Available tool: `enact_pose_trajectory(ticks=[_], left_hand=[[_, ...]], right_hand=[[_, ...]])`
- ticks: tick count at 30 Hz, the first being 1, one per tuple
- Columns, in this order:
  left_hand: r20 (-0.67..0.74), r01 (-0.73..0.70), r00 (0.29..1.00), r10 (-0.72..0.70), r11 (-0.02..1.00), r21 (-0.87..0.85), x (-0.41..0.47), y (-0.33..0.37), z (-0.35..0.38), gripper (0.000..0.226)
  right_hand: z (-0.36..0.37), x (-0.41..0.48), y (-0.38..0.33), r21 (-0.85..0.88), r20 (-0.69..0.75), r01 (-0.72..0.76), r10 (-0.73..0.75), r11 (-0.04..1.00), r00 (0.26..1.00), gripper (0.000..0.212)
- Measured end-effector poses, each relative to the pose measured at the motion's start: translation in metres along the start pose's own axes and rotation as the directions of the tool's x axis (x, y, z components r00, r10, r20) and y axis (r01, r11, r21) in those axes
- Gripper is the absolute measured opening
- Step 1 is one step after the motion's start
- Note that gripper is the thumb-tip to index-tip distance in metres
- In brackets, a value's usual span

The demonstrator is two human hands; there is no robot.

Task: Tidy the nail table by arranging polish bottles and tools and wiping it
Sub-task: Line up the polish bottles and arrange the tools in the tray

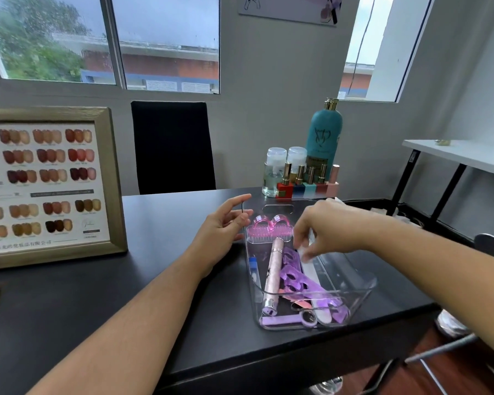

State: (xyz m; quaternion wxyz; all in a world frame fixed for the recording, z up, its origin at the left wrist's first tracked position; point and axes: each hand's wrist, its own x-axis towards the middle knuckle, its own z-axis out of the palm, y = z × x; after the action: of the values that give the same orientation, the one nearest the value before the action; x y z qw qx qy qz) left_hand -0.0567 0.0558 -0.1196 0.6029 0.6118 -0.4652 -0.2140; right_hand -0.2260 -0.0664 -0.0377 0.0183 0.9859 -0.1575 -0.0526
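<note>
A clear plastic tray [362, 292] sits on the black table [103, 303]. Inside lie a pink nail brush [268, 230], a pink pen-shaped tool [273, 276], purple toe separators [300, 283], a white nail file [315, 286] and a small blue-capped tube [253, 266]. My right hand [334, 226] reaches into the tray and pinches the upper end of the white nail file. My left hand [226, 228] hovers at the tray's left rim, fingers relaxed, with a thin dark wire-like item by its fingertips. Several polish bottles [305, 182] stand in a row behind the tray.
A tall teal pump bottle [324, 138] and two clear pump dispensers [274, 169] stand at the table's back right. A framed nail colour chart [46, 183] leans at the left. A black chair [171, 146] faces the far side. A white side table [462, 156] is at the right.
</note>
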Motion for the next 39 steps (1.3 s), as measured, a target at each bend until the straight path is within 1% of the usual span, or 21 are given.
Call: enact_pose_trajectory(ticks=[2, 4, 9, 12, 14, 15, 17, 19, 21, 23, 26, 29, 32, 33, 35, 37, 39], left_hand=[[-0.001, 0.000, 1.000, 0.000, 1.000, -0.005, 0.000, 0.000, 0.001, 0.035], [-0.005, 0.005, 1.000, -0.005, 1.000, -0.013, 0.000, -0.001, 0.001, 0.035], [-0.009, 0.011, 1.000, -0.011, 1.000, -0.009, 0.000, 0.000, 0.002, 0.036], [-0.006, 0.008, 1.000, -0.008, 1.000, -0.010, 0.000, 0.000, 0.002, 0.037], [-0.003, 0.008, 1.000, -0.008, 1.000, -0.016, 0.000, 0.000, 0.002, 0.037], [-0.003, 0.008, 1.000, -0.008, 1.000, -0.015, 0.000, 0.001, 0.002, 0.037], [-0.006, 0.008, 1.000, -0.008, 1.000, -0.009, 0.000, 0.001, 0.002, 0.038], [-0.008, 0.010, 1.000, -0.010, 1.000, -0.006, -0.001, 0.002, 0.003, 0.038], [-0.009, 0.012, 1.000, -0.012, 1.000, -0.007, -0.001, 0.002, 0.003, 0.038], [-0.010, 0.013, 1.000, -0.013, 1.000, -0.012, -0.002, 0.002, 0.003, 0.037], [-0.011, 0.015, 1.000, -0.015, 1.000, -0.007, -0.002, 0.003, 0.003, 0.037], [-0.010, 0.020, 1.000, -0.020, 1.000, -0.012, -0.002, 0.003, 0.003, 0.037], [-0.011, 0.024, 1.000, -0.024, 1.000, -0.011, -0.002, 0.004, 0.003, 0.037], [-0.013, 0.024, 1.000, -0.025, 1.000, -0.008, -0.002, 0.004, 0.003, 0.037], [-0.015, 0.027, 1.000, -0.027, 1.000, -0.009, -0.002, 0.004, 0.003, 0.037], [-0.015, 0.027, 1.000, -0.028, 1.000, -0.009, -0.002, 0.004, 0.004, 0.037], [-0.014, 0.025, 1.000, -0.025, 1.000, 0.001, -0.002, 0.004, 0.004, 0.037]], right_hand=[[0.005, -0.002, -0.001, -0.052, 0.029, -0.016, 0.018, 0.999, 0.999, 0.032], [0.006, -0.002, -0.001, -0.080, 0.053, -0.030, 0.035, 0.996, 0.998, 0.036], [0.000, -0.004, 0.000, -0.122, 0.119, -0.045, 0.060, 0.991, 0.991, 0.034], [-0.001, -0.008, -0.001, -0.164, 0.117, -0.027, 0.047, 0.986, 0.992, 0.028], [-0.004, -0.012, -0.001, -0.119, 0.101, -0.027, 0.039, 0.993, 0.994, 0.022], [-0.006, -0.014, -0.002, -0.075, 0.100, -0.032, 0.039, 0.997, 0.994, 0.023], [-0.009, -0.018, -0.005, -0.009, 0.127, -0.052, 0.053, 0.999, 0.991, 0.034], [-0.008, -0.021, -0.012, -0.008, 0.177, -0.070, 0.070, 0.998, 0.982, 0.041], [-0.004, -0.022, -0.018, -0.007, 0.200, -0.073, 0.073, 0.997, 0.977, 0.040], [-0.003, -0.022, -0.020, 0.039, 0.215, -0.079, 0.069, 0.996, 0.974, 0.036], [-0.007, -0.022, -0.019, 0.204, 0.238, -0.111, 0.060, 0.973, 0.969, 0.030], [-0.012, -0.022, -0.014, 0.378, 0.241, -0.163, 0.073, 0.911, 0.968, 0.028], [-0.015, -0.017, -0.008, 0.484, 0.156, -0.213, 0.156, 0.849, 0.975, 0.025], [-0.014, -0.014, -0.007, 0.504, 0.125, -0.231, 0.195, 0.832, 0.973, 0.024], [-0.011, -0.007, -0.008, 0.525, 0.108, -0.269, 0.250, 0.808, 0.962, 0.023], [-0.004, -0.002, -0.012, 0.493, 0.118, -0.296, 0.274, 0.818, 0.954, 0.022], [0.003, 0.003, -0.016, 0.425, 0.127, -0.316, 0.290, 0.848, 0.949, 0.024]])
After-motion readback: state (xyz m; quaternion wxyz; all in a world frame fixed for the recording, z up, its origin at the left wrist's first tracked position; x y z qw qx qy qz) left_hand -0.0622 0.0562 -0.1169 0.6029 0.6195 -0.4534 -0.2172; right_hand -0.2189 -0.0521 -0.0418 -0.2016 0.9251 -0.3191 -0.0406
